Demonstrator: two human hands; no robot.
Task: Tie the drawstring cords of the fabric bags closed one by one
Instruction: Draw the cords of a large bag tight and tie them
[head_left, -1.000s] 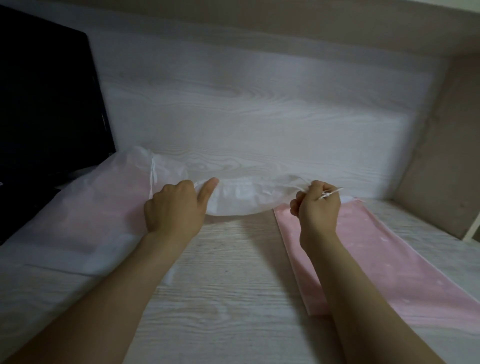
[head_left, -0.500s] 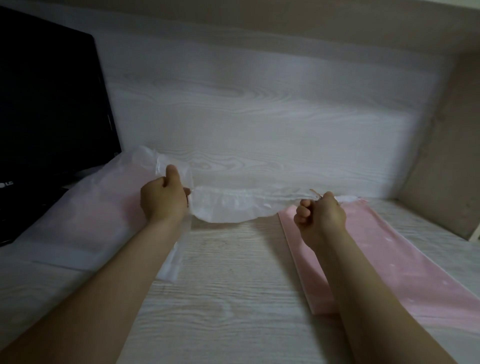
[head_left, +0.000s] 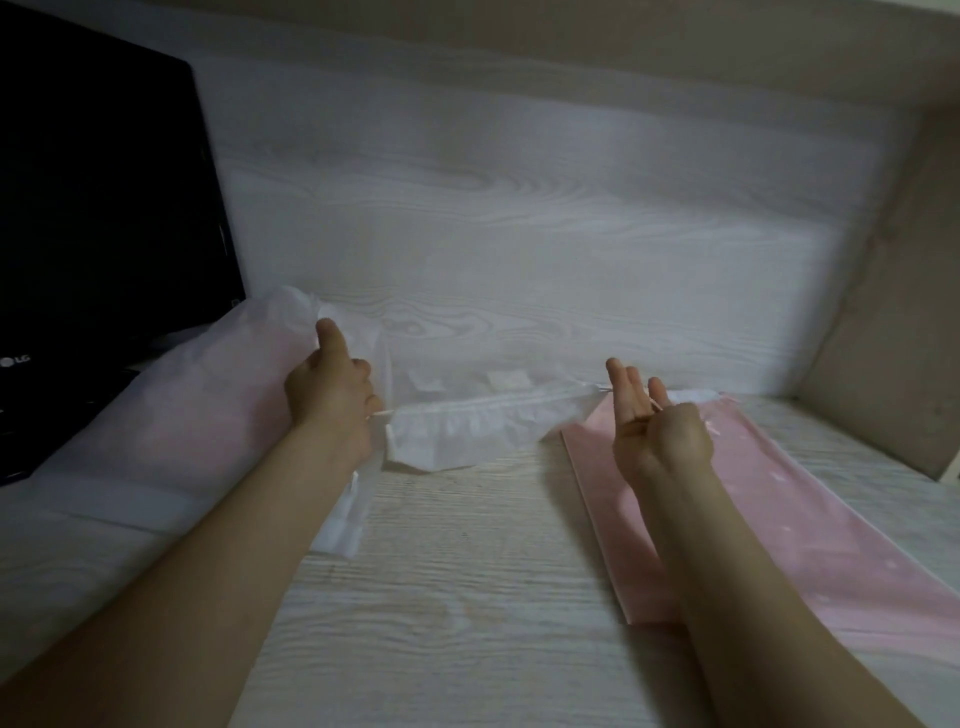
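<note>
The white bag (head_left: 467, 426) is thin, half-see-through fabric. Its mouth is puckered into a ruffled strip that lies across the pale, grained wooden desk (head_left: 467, 597) between my hands, close to the back panel (head_left: 519, 234). My left hand (head_left: 332, 400) is curled, thumb up, round the thin cord (head_left: 383, 412) where it leaves the bag's left end. My right hand (head_left: 660, 436) has loosened from the fist of half a second ago. Its fingers now stand straight up and a fine strand crosses them, but I cannot tell whether I pinch it. The mouth looks narrower and more tightly gathered than the broad, drooping arc it made before. A smooth, flat pink bag (head_left: 779, 519) lies under my right forearm. To the left, a soft white heap (head_left: 182, 415) with pink showing through rests beside a glossy black monitor (head_left: 104, 208).
</note>
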